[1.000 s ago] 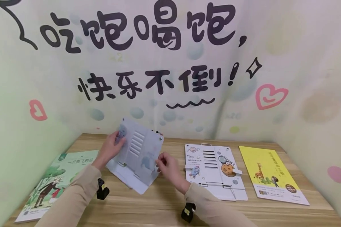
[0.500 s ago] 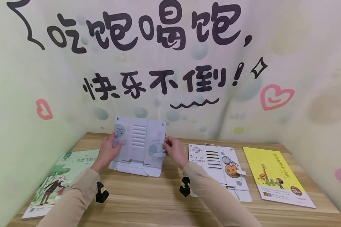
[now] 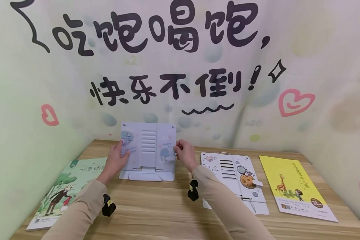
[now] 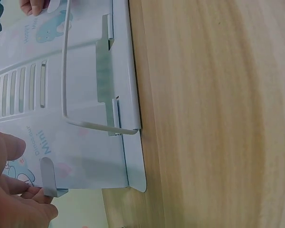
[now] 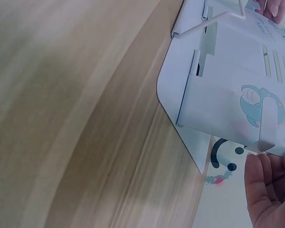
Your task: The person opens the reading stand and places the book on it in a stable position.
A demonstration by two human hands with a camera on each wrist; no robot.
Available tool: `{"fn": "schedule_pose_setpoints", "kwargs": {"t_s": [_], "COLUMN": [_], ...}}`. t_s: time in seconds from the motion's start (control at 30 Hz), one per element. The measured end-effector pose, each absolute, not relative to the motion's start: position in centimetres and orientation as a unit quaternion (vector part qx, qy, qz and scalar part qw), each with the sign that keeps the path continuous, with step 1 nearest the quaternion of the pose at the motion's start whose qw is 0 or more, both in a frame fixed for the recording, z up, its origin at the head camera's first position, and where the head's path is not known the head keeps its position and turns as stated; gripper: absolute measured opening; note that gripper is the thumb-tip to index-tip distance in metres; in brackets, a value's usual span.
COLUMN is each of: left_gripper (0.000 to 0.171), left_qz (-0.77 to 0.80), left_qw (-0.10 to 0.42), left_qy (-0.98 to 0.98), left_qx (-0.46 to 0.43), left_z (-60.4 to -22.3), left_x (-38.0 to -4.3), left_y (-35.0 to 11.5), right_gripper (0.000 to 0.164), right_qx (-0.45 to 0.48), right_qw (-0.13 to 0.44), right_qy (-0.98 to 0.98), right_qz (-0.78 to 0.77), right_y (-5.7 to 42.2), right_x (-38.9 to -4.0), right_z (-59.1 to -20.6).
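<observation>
A white metal book stand (image 3: 148, 160) with blue dinosaur prints and a row of slots stands upright at the back of the table, left of centre. Its base sits close over the wood. My left hand (image 3: 115, 161) grips the left edge, thumb on the front face. At the opposite edge my right hand (image 3: 185, 154) pinches the panel beside a small page clip (image 3: 170, 158). The left wrist view shows a bent wire support (image 4: 65, 71) across the lower front and the thumb over the printed face. Fingers of the right hand (image 5: 270, 190) curl by the edge in the right wrist view.
On the right lies a second book stand (image 3: 228, 178) with space prints, partly hidden by my right sleeve. Beyond it is a yellow book (image 3: 283, 180). A green picture book (image 3: 60, 193) lies at the left, partly under my left arm. A printed wall cloth (image 3: 156, 110) hangs behind the table.
The book stand has turned from a tilted, raised pose to upright and squared, lowering toward the back of the table. Both hands keep hold of its sides; the right hand has moved up.
</observation>
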State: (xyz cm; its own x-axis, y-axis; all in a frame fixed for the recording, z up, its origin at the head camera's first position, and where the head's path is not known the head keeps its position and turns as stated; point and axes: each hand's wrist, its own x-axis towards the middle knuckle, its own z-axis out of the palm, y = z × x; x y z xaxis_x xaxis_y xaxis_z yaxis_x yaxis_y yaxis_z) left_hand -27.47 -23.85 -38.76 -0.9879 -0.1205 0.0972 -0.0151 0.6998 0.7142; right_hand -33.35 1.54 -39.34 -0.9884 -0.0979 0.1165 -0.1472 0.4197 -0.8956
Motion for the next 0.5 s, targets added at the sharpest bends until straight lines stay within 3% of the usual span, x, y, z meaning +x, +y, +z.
{"fn": "schedule_pose_setpoints", "kwargs": {"t_s": [0.33,0.5], "left_gripper": [0.065,0.064], "left_qz": [-0.373,-0.344], "left_qw": [0.06,0.051], "left_qy": [-0.926,-0.938], "left_qx": [0.02,0.016], "left_z": [-38.6,-38.2], "left_x": [-26.8,-24.2], "left_y": [-24.8,-28.5], "right_gripper": [0.013,0.018], "right_qx": [0.06,0.056], "right_qw": [0.022,0.063], "right_qy": [-0.84,-0.775], "right_qz": [0.539,0.626], "right_y": [1.4,0.7], "right_x": [-33.3,-31.7], "right_z": [-39.3,-38.8]}}
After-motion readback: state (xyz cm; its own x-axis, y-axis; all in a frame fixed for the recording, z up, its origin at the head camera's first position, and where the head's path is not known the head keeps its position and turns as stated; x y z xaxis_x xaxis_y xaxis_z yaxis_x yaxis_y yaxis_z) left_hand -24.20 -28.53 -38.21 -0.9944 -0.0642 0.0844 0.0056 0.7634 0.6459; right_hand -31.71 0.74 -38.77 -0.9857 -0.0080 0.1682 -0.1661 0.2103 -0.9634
